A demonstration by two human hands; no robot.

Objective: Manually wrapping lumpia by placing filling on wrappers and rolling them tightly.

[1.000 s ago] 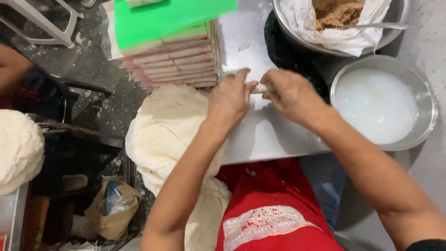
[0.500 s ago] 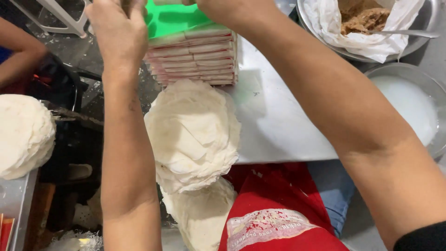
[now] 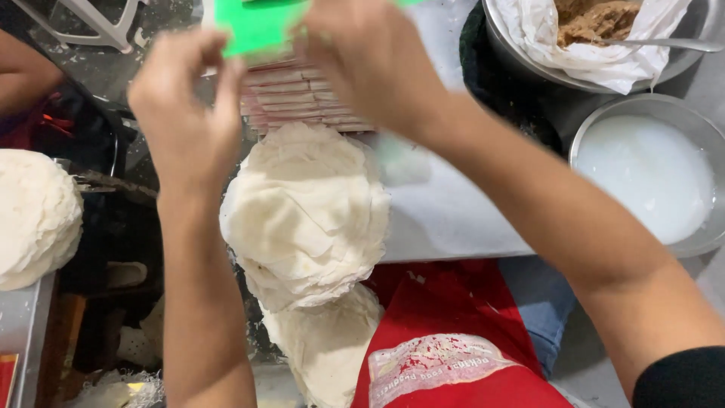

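Both hands have been lowered into fuller view since half a second ago. Round white wrappers (image 3: 306, 215) are stacked on the worktop (image 3: 445, 211) at six o'clock of the left hand (image 3: 185, 113), whose fingers are pinched narrow; whether anything is gripped cannot be told. At twelve o'clock, the green sheet (image 3: 253, 26) on the pink stack (image 3: 294, 102) is touched by the right hand (image 3: 370, 64).

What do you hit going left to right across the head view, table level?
White wrapper stack at the left edge → left hand → round wrapper pile in the middle → right hand → steel bowl of white liquid.
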